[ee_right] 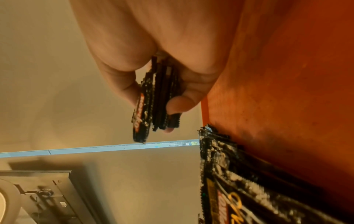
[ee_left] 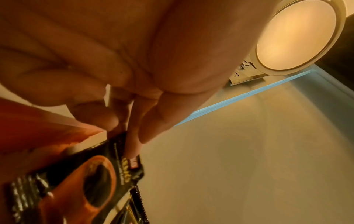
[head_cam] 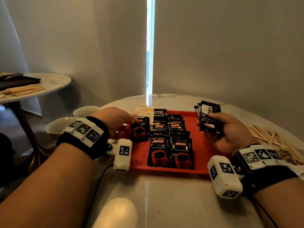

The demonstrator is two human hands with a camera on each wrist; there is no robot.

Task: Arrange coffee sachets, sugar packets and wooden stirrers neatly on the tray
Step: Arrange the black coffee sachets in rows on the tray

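Nearest to me are my two forearms with white marker blocks strapped on the wrists, and beyond them the flat red plastic tray point(head_cam: 199, 155) on the pale marble table point(head_cam: 164, 195).

On the tray two columns of black foil coffee sachets point(head_cam: 170, 143) already lie overlapped like roof tiles, running away from me. My left hand point(head_cam: 113, 120) pinches one more black sachet point(head_cam: 140, 129) by its top edge, thumb against forefinger — it stands at the left border of the tray, and I judge it begins a third column. My right hand point(head_cam: 230, 134) is curled around a fanned bundle of spare black sachets point(head_cam: 208, 116), held above the right part of the tray, which is bare.

So I think the coffee is more than half done. The small white sugar packets point(head_cam: 144, 109) lie at the far edge of the tray; I cannot tell if they are on it or just behind. The pale wooden stirrers point(head_cam: 276, 142) are in a loose heap on the table, right of the tray — not yet arranged.

On the sachets I read "KOPIKO" in a red band, "SUPREMO" in gold, "Premium Instant Coffee", above a picture of a red cup. One sachet in the bundle shows a barcode on its back.
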